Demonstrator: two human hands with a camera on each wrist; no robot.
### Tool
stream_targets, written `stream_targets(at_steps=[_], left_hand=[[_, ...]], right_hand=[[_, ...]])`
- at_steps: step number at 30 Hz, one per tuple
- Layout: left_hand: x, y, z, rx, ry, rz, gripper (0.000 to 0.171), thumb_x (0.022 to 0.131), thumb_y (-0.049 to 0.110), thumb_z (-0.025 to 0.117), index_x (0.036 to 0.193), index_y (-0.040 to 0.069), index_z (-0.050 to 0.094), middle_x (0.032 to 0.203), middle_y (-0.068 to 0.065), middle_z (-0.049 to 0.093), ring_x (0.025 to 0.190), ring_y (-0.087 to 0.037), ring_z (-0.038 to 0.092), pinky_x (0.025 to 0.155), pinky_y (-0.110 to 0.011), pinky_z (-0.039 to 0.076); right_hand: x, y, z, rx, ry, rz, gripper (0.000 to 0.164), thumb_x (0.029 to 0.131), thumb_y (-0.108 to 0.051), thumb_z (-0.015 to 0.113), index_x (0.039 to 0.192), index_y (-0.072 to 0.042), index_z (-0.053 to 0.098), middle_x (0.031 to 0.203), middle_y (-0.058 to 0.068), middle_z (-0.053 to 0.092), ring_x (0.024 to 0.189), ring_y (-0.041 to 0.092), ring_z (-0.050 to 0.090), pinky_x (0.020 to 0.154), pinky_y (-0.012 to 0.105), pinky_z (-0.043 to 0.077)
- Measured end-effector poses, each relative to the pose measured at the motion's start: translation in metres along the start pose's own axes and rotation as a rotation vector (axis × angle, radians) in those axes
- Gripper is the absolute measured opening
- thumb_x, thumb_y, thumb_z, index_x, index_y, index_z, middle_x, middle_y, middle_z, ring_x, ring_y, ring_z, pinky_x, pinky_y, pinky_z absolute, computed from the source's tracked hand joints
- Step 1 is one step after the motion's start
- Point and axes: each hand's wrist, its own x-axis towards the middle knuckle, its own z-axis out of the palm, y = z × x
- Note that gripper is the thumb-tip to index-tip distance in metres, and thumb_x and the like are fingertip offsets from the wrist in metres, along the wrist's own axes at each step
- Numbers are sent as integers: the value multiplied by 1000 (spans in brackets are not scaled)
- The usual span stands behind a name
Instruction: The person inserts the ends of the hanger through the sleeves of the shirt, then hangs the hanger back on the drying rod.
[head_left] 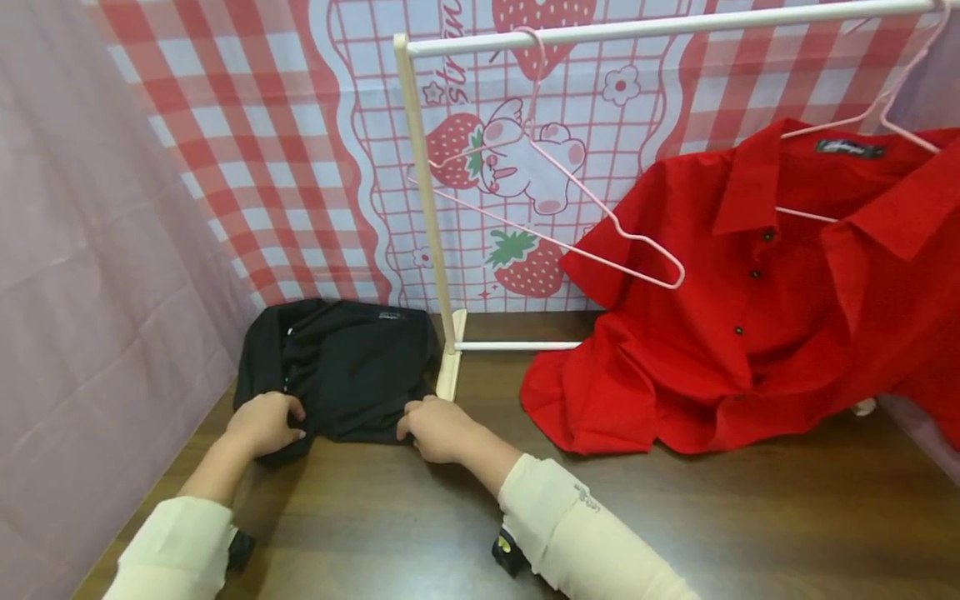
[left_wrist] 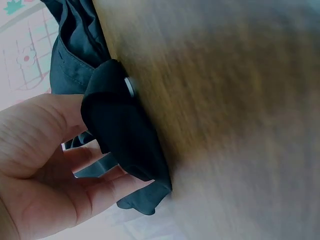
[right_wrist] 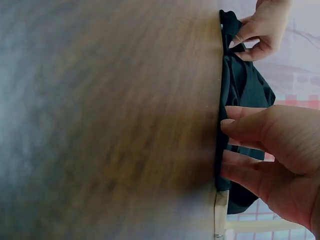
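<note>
A folded black shirt [head_left: 367, 358] lies on the wooden table at the left, with a small label near its far edge. My left hand [head_left: 264, 422] grips its near left part, thumb on one side and fingers on the other. In the left wrist view, the dark cloth [left_wrist: 120, 120] bunches between thumb and fingers, and a small pale button [left_wrist: 130, 87] shows on it. At the near right corner, my right hand [head_left: 441, 429] pinches the shirt's edge. The right wrist view shows the right thumb and fingers [right_wrist: 245, 127] on the cloth close over the table.
A clothes rack with a white bar [head_left: 645, 32] and wooden post [head_left: 423, 167] stands behind and right of the black shirt. From it hang a bare pink hanger [head_left: 600, 204] and a red shirt [head_left: 690, 333] on another hanger. A pink curtain [head_left: 97, 250] borders the left.
</note>
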Motion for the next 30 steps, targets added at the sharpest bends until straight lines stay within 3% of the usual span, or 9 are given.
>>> stream_targets(at_steps=[12, 30], left_hand=[[-21, 9, 2, 1, -1, 24, 20, 72, 15, 82, 84, 9, 68, 86, -13, 64, 84, -39, 64, 69, -53, 51], [-48, 34, 7, 14, 19, 84, 22, 71, 15, 84, 85, 9, 68, 83, -6, 61, 79, -33, 65, 69, -49, 52]], right_hand=[[-16, -4, -9, -27, -35, -140, 30, 78, -9, 74, 103, -25, 77, 91, -5, 62, 84, 16, 61, 80, 25, 46], [-45, 0, -14, 70, -92, -210, 31, 78, -6, 74, 104, -21, 76, 92, -4, 62, 83, 14, 59, 76, 23, 47]])
